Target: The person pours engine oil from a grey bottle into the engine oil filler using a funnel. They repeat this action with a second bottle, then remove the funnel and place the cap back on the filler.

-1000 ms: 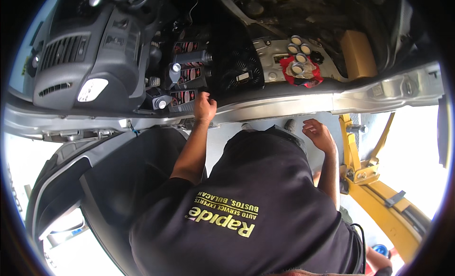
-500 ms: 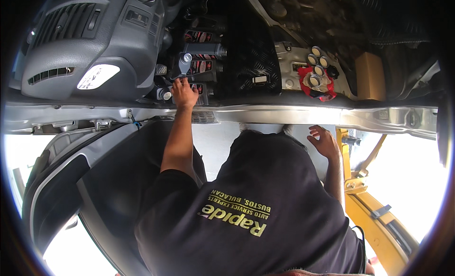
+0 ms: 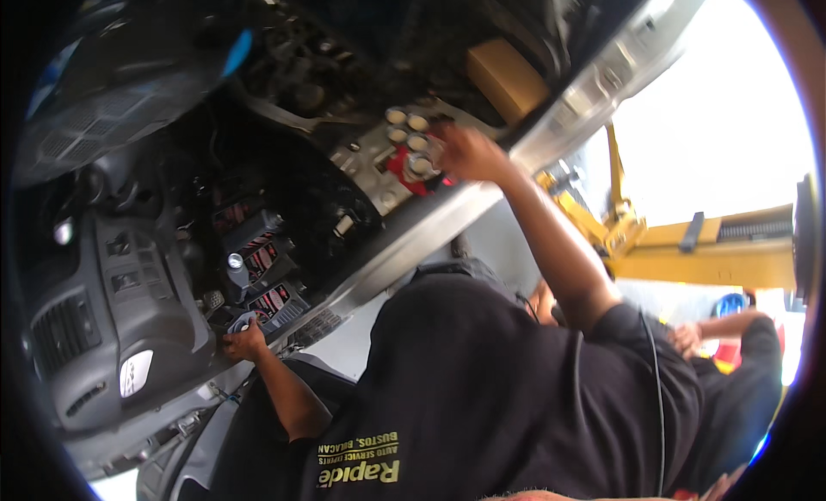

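1. Bottles (image 3: 275,303) with dark, red-marked labels lie in a row in the vehicle's footwell, just inside the sill (image 3: 430,237); from where I stand, none looks to be pouring.
2. Beside them are two paler ones with bright round ends; the left grip (image 3: 244,340) is at the grey bottle (image 3: 242,321) nearest the door, fingers curled by its top. Whether they truly clasp it or only rest there, I cannot tell.
3. Farther along, the right grip (image 3: 471,154) reaches over the sill, a blur right beside a cluster of round, pale-topped pieces (image 3: 418,143). Spread or pinching, I cannot tell; the motion smears the fingers.
4. Some of those pieces sit on a crumpled red cloth (image 3: 416,188), the others by it on the metal panel (image 3: 366,170); a cardboard box (image 3: 508,81) stands beyond.
5. As for progress, I would judge the job partway: bottles and round pieces are laid out within reach, two separate groups.
6. What is left is harder to say. Both groups lie loose, nothing from either looks fitted or packed away, and whether the bottles are full or spent does not show.
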Action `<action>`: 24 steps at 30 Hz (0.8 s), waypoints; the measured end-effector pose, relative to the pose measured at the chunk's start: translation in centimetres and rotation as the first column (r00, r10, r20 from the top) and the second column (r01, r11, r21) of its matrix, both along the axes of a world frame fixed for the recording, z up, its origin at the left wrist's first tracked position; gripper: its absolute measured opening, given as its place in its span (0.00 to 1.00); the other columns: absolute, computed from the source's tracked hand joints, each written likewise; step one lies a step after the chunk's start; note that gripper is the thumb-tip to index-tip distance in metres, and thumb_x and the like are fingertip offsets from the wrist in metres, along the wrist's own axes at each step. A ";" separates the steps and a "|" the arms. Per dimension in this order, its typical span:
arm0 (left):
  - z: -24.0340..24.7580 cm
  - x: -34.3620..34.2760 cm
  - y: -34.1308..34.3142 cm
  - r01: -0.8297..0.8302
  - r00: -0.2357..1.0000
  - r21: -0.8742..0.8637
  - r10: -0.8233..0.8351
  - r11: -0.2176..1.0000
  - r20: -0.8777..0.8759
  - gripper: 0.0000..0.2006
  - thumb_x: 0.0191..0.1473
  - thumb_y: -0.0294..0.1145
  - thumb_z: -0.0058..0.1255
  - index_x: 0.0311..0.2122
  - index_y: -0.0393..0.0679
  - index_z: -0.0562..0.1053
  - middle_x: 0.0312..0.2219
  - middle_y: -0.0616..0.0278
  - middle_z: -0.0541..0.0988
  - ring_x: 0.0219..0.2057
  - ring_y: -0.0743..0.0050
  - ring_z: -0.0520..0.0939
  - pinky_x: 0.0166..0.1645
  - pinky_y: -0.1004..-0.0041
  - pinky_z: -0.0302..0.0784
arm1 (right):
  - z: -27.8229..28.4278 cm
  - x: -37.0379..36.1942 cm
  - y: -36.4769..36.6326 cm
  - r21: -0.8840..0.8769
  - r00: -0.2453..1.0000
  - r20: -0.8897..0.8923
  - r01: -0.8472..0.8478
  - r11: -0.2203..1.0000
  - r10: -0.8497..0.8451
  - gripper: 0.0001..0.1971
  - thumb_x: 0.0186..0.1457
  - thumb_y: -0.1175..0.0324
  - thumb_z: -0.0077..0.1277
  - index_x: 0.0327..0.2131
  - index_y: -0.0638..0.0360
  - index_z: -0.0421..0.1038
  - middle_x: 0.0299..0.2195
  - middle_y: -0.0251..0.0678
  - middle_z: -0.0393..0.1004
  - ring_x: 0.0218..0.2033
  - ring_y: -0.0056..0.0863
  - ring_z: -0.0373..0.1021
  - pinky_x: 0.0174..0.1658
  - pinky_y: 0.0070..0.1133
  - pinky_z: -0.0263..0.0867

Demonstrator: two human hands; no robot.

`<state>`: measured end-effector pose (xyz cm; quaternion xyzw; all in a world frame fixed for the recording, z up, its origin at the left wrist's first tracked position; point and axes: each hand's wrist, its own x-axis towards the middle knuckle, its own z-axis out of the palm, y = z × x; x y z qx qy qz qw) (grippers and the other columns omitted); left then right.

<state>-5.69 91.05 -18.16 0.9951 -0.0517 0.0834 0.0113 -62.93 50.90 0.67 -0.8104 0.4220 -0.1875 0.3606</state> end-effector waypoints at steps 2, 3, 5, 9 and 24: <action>-1.3 1.7 -0.6 -0.209 0.966 -0.177 0.175 0.962 -0.190 0.58 0.38 0.69 0.74 0.64 0.34 0.64 0.56 0.33 0.73 0.61 0.33 0.75 0.65 0.48 0.74 | 2.5 2.7 -5.7 0.045 0.997 0.043 0.069 0.997 -0.071 0.38 0.58 0.61 0.61 0.66 0.71 0.59 0.26 0.40 0.82 0.26 0.34 0.79 0.34 0.31 0.74; -1.8 2.3 -0.9 -0.259 0.954 -0.266 0.202 0.929 -0.221 0.58 0.38 0.69 0.74 0.64 0.34 0.63 0.56 0.33 0.74 0.61 0.34 0.75 0.64 0.47 0.75 | 3.9 4.3 -8.3 -0.126 0.985 -0.133 0.090 0.988 -0.107 0.38 0.60 0.58 0.60 0.65 0.73 0.58 0.28 0.42 0.83 0.26 0.32 0.80 0.31 0.29 0.75; -2.1 3.8 -1.3 -0.446 0.886 -0.436 0.314 0.782 -0.342 0.59 0.37 0.69 0.74 0.65 0.34 0.63 0.56 0.34 0.74 0.61 0.35 0.75 0.63 0.44 0.76 | 6.7 7.8 -12.4 0.081 0.953 -0.211 0.239 0.968 -0.218 0.31 0.61 0.55 0.57 0.60 0.70 0.65 0.28 0.40 0.84 0.25 0.29 0.80 0.28 0.29 0.75; -2.3 6.1 -0.6 -0.593 0.777 -0.730 0.003 0.339 -0.630 0.46 0.51 0.61 0.68 0.67 0.41 0.68 0.65 0.47 0.70 0.63 0.42 0.74 0.63 0.40 0.75 | 8.4 11.5 -15.7 0.253 0.972 -0.170 0.204 0.946 -0.164 0.19 0.63 0.55 0.52 0.40 0.64 0.77 0.23 0.37 0.83 0.20 0.28 0.78 0.23 0.29 0.73; 2.7 3.6 -0.1 -0.721 0.690 -0.679 -0.044 -0.139 -0.723 0.26 0.56 0.53 0.64 0.56 0.53 0.74 0.52 0.57 0.78 0.53 0.50 0.80 0.51 0.45 0.80 | -3.7 6.8 -1.2 0.566 0.923 0.213 -0.385 0.729 0.321 0.20 0.67 0.71 0.55 0.59 0.66 0.70 0.40 0.37 0.81 0.41 0.25 0.78 0.47 0.25 0.75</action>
